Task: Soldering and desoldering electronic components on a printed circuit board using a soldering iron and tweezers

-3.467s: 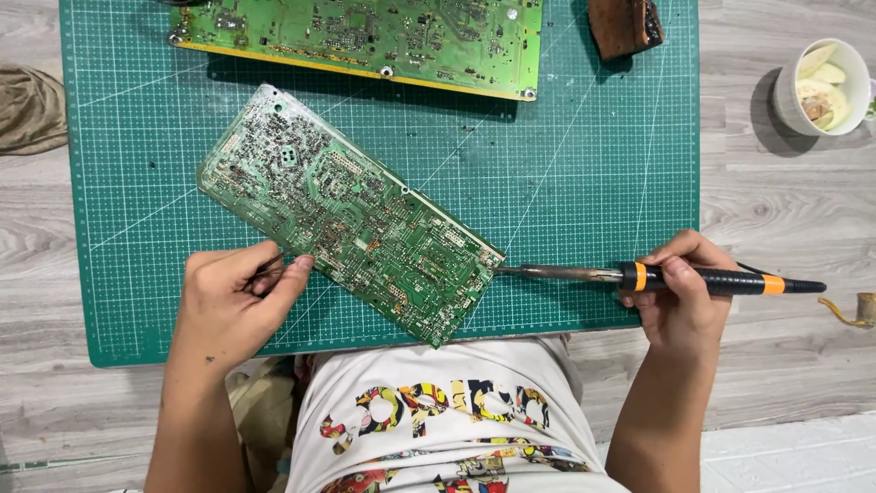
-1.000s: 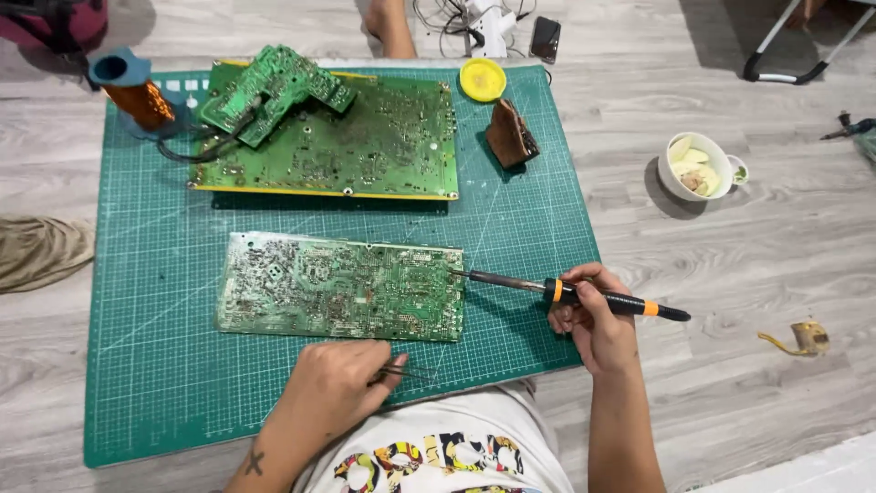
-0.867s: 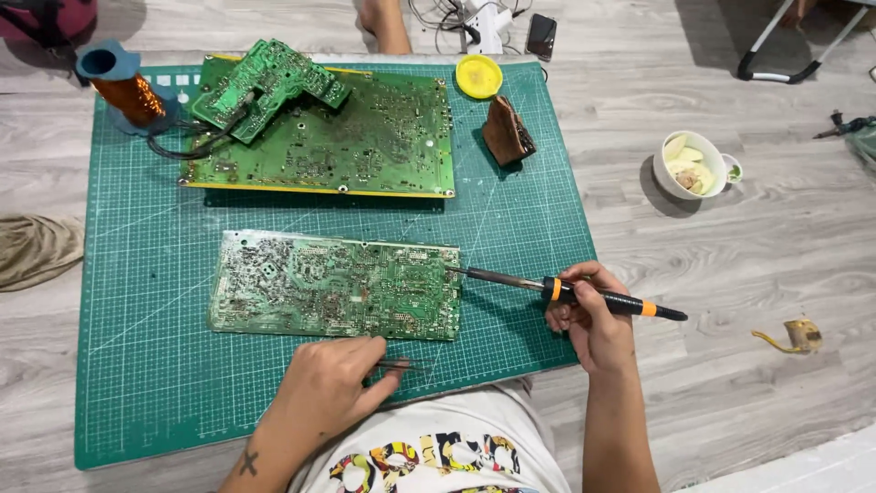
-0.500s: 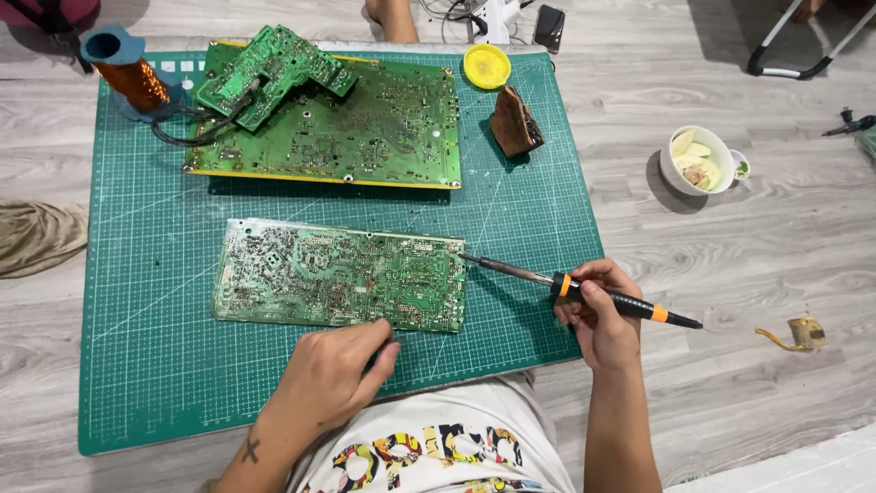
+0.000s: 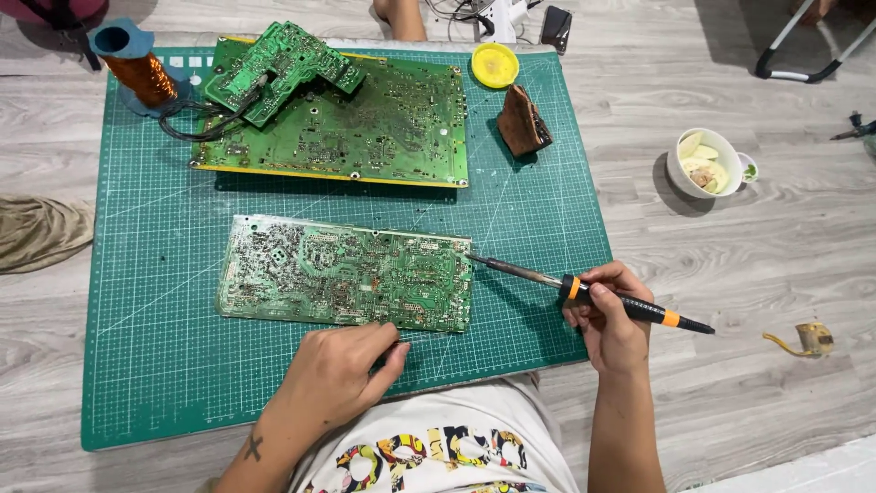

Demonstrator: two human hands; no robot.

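Left hand: we see our left hand (image 5: 342,374) low in the frame, centre-left, fingers curled loosely, tips touching the near edge of the flat green printed circuit board (image 5: 347,272); it grasps nothing.
Right hand: our right hand (image 5: 610,315), lower right of centre, is wrapped closed around the black-and-orange soldering iron (image 5: 593,294).
Iron tip: it points left and meets the board's right edge, at mid-frame.
Board: it lies solder side up on the green gridded cutting mat (image 5: 146,365), in the middle of the frame.
Risk near: we judge the board, steadied only by fingertips, could slide under the tip's push and smear a joint.
Risk to skin: our left fingers lie on the same board as the hot tip; a slip along the edge could burn them.
Farther back: a larger green circuit board (image 5: 365,132) with a smaller board piece (image 5: 278,68) on top, upper centre.
Upper left: a copper wire coil on a blue base (image 5: 137,68).
Top centre: a round yellow tin (image 5: 495,65) and a brown block (image 5: 522,121).
Upper right: a white cup (image 5: 703,162) on the grey wood floor.
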